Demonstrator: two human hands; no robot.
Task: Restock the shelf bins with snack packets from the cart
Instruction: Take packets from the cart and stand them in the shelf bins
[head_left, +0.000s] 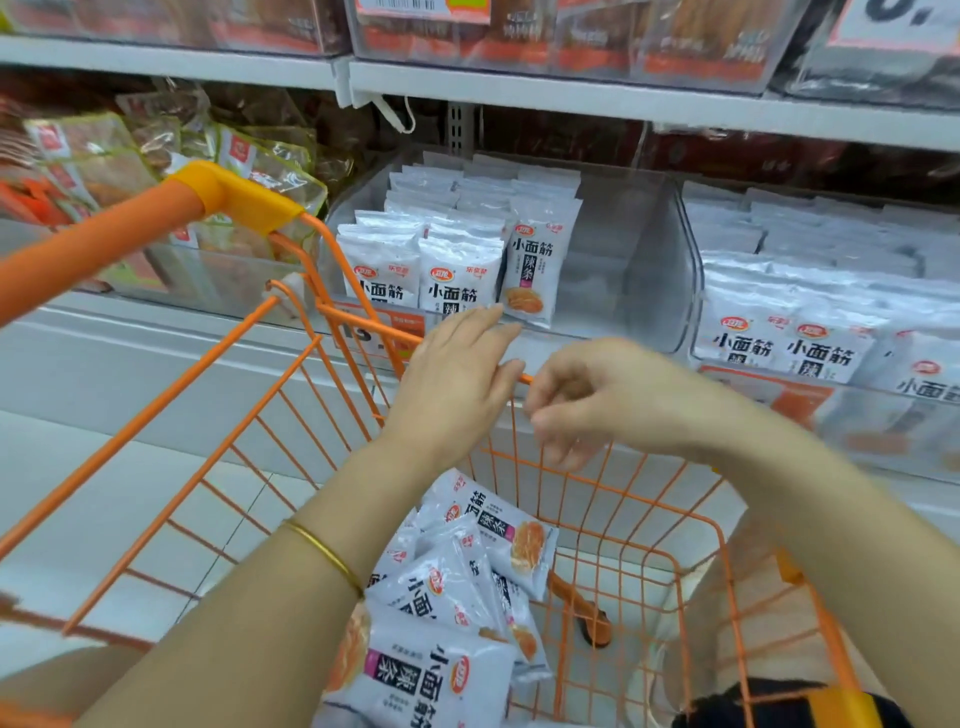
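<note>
Two hands are held above the far rim of the orange cart (104, 244), close together. The left hand (457, 374) is stretched forward with its fingers straight and relaxed, and nothing is held in it; its fingertips lie just before the front of the clear shelf bin (623, 249). The right hand (587, 410) is seen with fingers loosely curled; it is blurred, but nothing appears to be gripped. A gold bangle (327, 556) is worn on the left wrist. White snack packets (452, 587) are heaped in the bottom of the cart, below the left forearm. Upright rows of the same packets (462, 280) fill the left part of the bin, while its right part is unfilled. The neighbouring bin (810, 338) to the right is packed full.
</note>
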